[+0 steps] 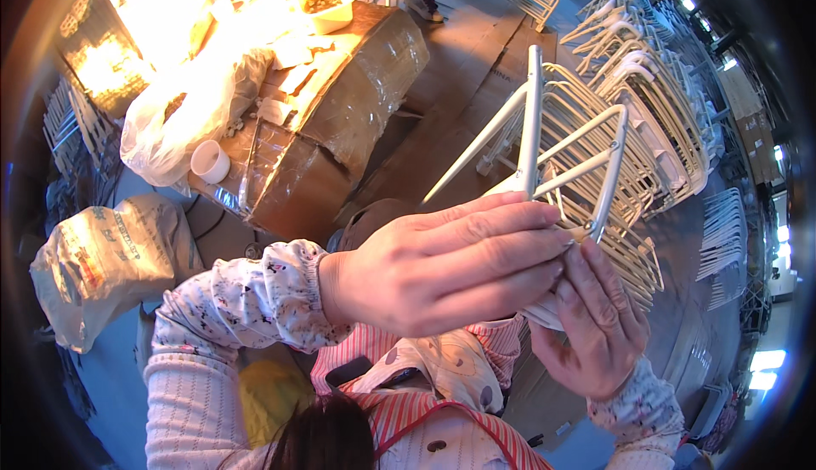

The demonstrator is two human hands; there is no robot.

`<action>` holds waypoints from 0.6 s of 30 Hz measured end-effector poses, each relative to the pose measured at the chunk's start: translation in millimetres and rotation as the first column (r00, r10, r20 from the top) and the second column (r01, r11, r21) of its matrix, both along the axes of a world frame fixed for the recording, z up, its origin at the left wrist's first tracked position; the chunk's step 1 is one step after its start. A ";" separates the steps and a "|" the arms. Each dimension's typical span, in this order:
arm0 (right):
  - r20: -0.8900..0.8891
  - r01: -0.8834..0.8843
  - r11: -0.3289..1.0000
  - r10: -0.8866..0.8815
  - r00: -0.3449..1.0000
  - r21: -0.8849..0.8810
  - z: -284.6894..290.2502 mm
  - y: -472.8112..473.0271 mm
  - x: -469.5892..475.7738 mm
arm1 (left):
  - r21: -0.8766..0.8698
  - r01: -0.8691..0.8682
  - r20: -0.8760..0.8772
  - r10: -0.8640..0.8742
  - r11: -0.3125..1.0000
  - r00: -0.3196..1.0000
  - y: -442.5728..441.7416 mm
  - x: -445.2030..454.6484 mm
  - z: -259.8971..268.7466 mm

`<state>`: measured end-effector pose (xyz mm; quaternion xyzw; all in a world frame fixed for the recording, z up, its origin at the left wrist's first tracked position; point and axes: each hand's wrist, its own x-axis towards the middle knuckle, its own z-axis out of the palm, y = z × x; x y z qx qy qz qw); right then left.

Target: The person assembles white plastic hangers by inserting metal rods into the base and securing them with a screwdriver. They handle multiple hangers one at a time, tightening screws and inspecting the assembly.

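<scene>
A white tubular metal frame with small fasteners at its joints stands up in front of me, its tubes spreading away from my body. My left hand lies across the near end of the frame, fingers long and together, the thumb hidden. From the right, my right hand holds the same end, its fingertips close to a joint by the left fingertips. Below the hands, part of a white surface shows between them; most of it is covered, so I cannot tell its shape.
Many similar white frames are stacked on the right. Ahead to the left, a cardboard-covered table bears a yellow tub of small parts, a white cup and plastic bags. A printed sack stands at left. Another person's shoe shows beyond.
</scene>
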<state>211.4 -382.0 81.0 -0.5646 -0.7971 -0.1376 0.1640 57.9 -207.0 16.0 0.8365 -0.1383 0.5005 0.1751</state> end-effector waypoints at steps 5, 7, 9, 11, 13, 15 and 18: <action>-0.445 -0.037 0.982 0.116 0.888 0.184 -41.5 -10.6 17.0 | -0.266 0.301 0.165 -0.264 0.916 0.950 -0.1 8.8 -26.9; -0.374 -0.036 0.977 0.114 0.920 0.211 -44.3 -9.6 17.3 | -0.255 0.356 0.245 -0.296 0.899 0.923 2.2 12.9 -31.6; -0.337 -0.009 0.946 0.124 0.933 0.323 -55.0 -6.9 14.4 | -0.159 0.265 0.263 -0.218 0.951 0.940 6.9 13.6 -29.6; -0.246 -0.050 0.953 0.127 0.961 0.298 -56.4 -8.4 18.9 | -0.048 0.156 0.267 -0.138 0.987 0.954 8.0 10.5 -25.4; -0.156 -0.067 0.940 0.125 0.980 0.335 -50.9 -7.8 19.4 | -0.059 0.151 0.309 -0.126 0.987 0.943 5.4 12.8 -17.1; -0.127 -0.075 0.941 0.123 0.984 0.331 -51.0 -9.1 19.6 | -0.025 0.145 0.344 -0.128 0.989 0.930 5.7 16.3 -14.2; -0.118 -0.083 0.955 0.121 0.986 0.285 -47.6 -10.1 19.3 | 0.098 0.126 0.349 -0.152 0.987 0.925 13.3 21.4 -12.7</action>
